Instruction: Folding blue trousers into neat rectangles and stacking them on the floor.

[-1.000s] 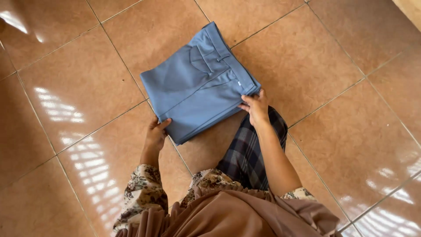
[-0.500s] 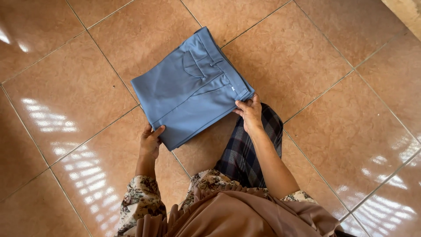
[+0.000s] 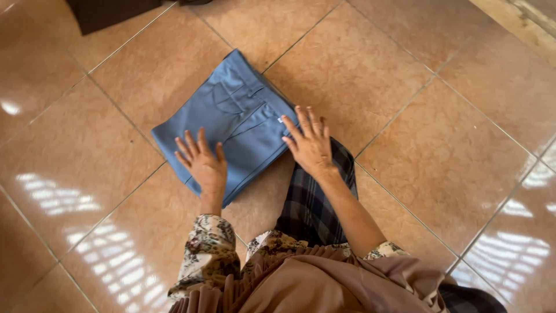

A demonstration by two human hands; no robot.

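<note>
**Folded blue trousers pressed flat on the tiled floor**

The folded blue trousers (image 3: 231,124) lie as a compact, roughly square bundle on the glossy terracotta floor tiles (image 3: 405,87), set diagonally across a grout line, with one corner pointing toward the far left of the view and the near edge just ahead of the person's knees. The pocket seams and waistband stitching face up. The cloth looks like a light, soft woven fabric: it should bend and slump if lifted by one corner, and the layers could slide apart, so it seems best taken by two opposite edges of the bundle, or scooped from beneath with flat palms (the shiny tiles look slick enough for the bundle to skid when pushed).

The left hand (image 3: 204,162) rests palm-down on the near-left corner of the trousers, fingers spread wide and straight, gripping nothing. The right hand (image 3: 310,145) lies flat on the near-right edge, fingers likewise splayed and extended, partly on the blue cloth and partly over a dark plaid garment (image 3: 315,197) that lies on the floor under the forearm. Neither hand closes around anything; both merely press down.

Nearer the camera are the floral sleeves (image 3: 208,255) and a tan pleated cloth (image 3: 313,284) worn by the person. At the far left edge of the floor a dark brown cloth (image 3: 110,11) is partly in view.
</note>
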